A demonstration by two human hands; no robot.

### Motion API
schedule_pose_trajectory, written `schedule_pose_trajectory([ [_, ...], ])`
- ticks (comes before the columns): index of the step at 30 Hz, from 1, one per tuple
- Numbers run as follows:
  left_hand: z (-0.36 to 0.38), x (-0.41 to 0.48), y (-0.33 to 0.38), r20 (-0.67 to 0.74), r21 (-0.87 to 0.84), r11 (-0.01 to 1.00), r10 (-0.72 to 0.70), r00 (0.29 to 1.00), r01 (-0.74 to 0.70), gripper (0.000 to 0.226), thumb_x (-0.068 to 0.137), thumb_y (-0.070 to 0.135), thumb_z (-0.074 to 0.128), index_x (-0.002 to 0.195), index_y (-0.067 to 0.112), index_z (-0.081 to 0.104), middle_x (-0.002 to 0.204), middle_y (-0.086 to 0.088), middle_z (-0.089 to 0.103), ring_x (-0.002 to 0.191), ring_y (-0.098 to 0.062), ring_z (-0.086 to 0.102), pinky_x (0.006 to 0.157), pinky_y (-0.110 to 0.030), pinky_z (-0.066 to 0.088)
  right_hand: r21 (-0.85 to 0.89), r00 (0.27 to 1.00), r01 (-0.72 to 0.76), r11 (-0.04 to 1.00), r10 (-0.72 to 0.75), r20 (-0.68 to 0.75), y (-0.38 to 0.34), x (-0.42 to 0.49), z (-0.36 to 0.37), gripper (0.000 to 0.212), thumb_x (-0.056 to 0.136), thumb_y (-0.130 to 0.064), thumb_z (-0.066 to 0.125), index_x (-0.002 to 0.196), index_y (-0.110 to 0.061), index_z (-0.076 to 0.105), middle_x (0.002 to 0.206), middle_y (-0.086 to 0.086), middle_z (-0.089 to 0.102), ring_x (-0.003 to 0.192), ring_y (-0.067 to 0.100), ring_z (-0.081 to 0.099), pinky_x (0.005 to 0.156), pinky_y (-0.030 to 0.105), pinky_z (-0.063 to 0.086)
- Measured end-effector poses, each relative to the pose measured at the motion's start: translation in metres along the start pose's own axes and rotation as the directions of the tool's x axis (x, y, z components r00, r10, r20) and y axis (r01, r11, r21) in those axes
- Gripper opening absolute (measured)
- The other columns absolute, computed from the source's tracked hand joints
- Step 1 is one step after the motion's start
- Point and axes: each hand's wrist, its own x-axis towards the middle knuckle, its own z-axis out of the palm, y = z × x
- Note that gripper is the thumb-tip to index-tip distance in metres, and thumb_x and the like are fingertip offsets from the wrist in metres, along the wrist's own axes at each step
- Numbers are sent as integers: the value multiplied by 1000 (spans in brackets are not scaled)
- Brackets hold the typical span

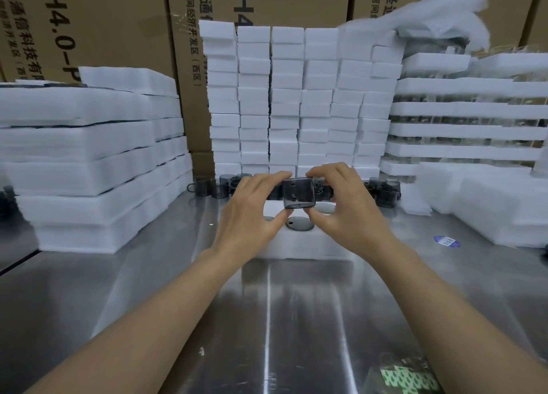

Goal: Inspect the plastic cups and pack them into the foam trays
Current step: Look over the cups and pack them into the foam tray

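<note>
One smoky, translucent cylindrical cup [298, 193] hangs above the white foam tray [299, 245], pinched between left hand [252, 212] and right hand [347, 210]; glossy steel tabletop [267, 319] beneath.

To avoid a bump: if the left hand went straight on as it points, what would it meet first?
The left hand pinches the cup; beyond it, probably the right hand, depth unclear.

We have one view, worn on the head, looking forward and down across the steel table [267, 319]. It sits close: the left hand [249, 215] and right hand [350, 210] meet mid-frame, pinching a cup [298, 193]. The wide lens takes in foam stacks [284, 97] and cartons [112, 23] at the table's far side.
</note>
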Motion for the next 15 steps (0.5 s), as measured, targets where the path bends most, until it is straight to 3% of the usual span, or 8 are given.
schedule_pose_trajectory([
  [5,-2,1,-2,-38,-31,999,-31,999,30,66,81,24,89,143,31,65,124,10,71,119,-7,56,89,-28,52,-23,998,-1,1000,3,64,1,0,-2,68,81,-30,85,140,-37,51,136,-21,46,124,8,46,86,9,44],
  [10,4,2,-3,54,-152,984,-88,995,95,67,86,34,87,147,37,58,125,14,65,117,-2,57,90,-28,52,-46,999,-10,999,12,39,3,0,-4,61,83,-32,87,137,-30,60,141,-15,47,130,11,43,101,27,44],
  [13,8,2,-3,127,-182,971,-135,983,156,69,88,37,86,149,40,54,124,30,57,122,0,52,97,-32,52,-33,1000,5,999,-4,26,1,0,-4,57,81,-34,87,132,-31,62,142,-17,46,130,9,41,101,27,42],
  [15,7,1,-4,123,-180,972,-134,983,155,75,86,34,87,152,39,51,129,27,59,123,-1,52,97,-32,51,-27,1000,9,1000,-9,24,-1,0,-3,56,79,-31,88,129,-29,62,144,-15,47,130,9,41,104,24,39],
])
